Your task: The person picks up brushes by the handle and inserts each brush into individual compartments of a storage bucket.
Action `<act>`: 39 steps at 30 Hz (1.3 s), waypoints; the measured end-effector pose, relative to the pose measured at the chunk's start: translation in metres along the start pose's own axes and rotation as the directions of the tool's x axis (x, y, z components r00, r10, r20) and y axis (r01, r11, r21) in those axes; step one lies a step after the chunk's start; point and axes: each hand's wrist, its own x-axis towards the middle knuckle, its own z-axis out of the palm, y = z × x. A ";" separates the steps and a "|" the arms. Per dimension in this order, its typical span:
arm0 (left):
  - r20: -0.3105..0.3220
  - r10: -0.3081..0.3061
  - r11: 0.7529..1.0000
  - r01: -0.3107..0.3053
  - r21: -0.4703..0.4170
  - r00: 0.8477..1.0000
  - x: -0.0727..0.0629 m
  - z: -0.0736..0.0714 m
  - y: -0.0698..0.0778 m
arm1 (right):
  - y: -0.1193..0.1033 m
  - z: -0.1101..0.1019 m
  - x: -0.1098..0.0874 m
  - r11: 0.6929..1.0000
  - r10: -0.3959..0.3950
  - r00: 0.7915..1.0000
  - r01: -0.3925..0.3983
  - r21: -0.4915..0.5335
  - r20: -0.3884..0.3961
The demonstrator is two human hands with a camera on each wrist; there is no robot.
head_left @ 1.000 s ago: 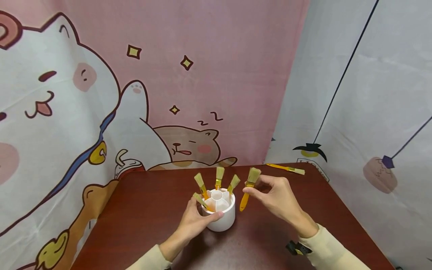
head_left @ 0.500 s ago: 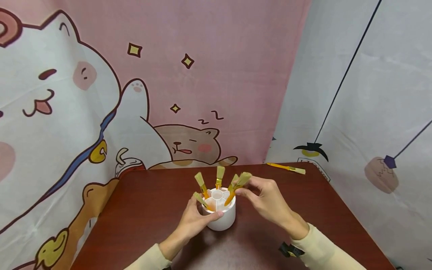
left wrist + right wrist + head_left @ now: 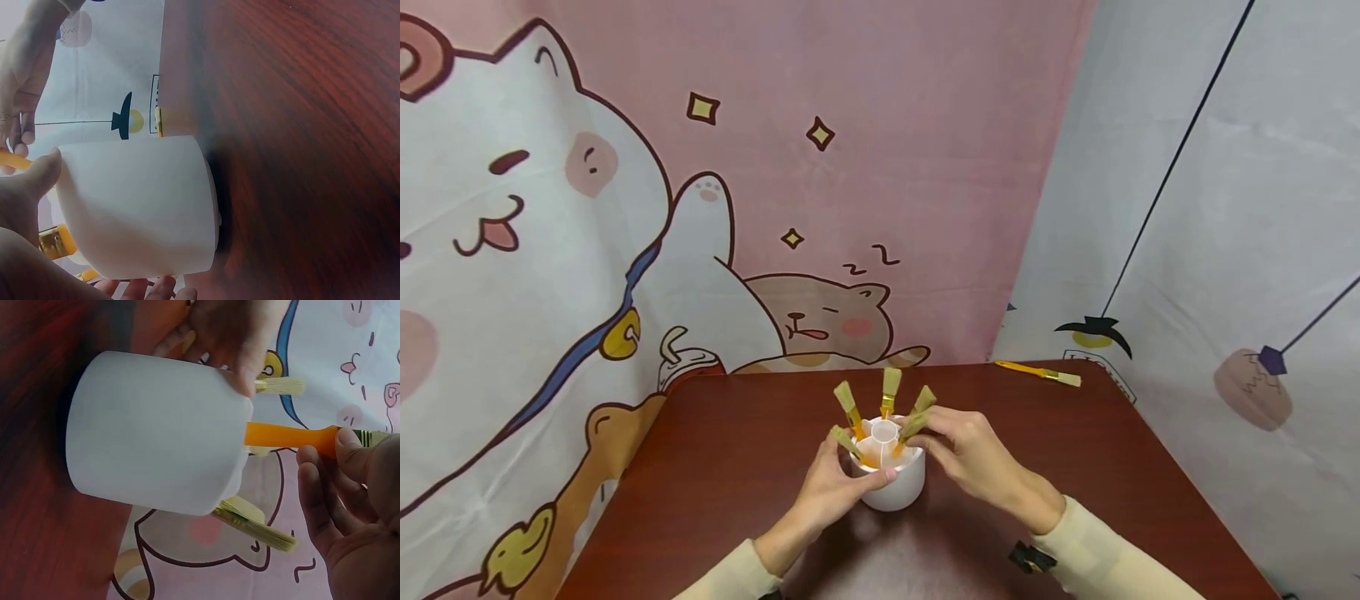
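A white round brush holder [image 3: 895, 492] with divided compartments stands upright on the table. My left hand [image 3: 831, 490] grips its left side, thumb over the near rim and fingers around the far side. Between thumb and fingers of my right hand [image 3: 977, 458] is a flat paintbrush [image 3: 287, 435] with an orange handle. Its bristles point up and its handle end dips inside the rim at the holder's right. Several similar brushes lean outward in other compartments, among them a left one [image 3: 846, 402] and a back one [image 3: 891, 388]. Their lower handles are hidden inside the holder.
Another orange-handled paintbrush [image 3: 1039, 372] lies at the back right of the dark red-brown table [image 3: 745, 467]. Behind the table hangs a cartoon-printed cloth [image 3: 925, 167]. A small black object [image 3: 1032, 557] shows by the right cuff.
My right hand has moved left and slightly down, bringing its paintbrush from beside the holder to over it, with the handle end now inside. My left hand stays on the holder.
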 end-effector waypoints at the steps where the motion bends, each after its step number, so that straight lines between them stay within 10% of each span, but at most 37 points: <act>1: 0.004 0.000 1.000 0.000 -0.003 1.000 0.000 0.000 0.000 | 0.001 0.002 0.000 1.000 -0.020 1.000 0.020 -0.005 0.008; 39: 0.032 0.071 0.997 -0.071 0.005 0.997 0.001 -0.002 -0.002 | 0.007 0.024 -0.018 0.972 -0.017 0.974 0.069 -0.223 0.228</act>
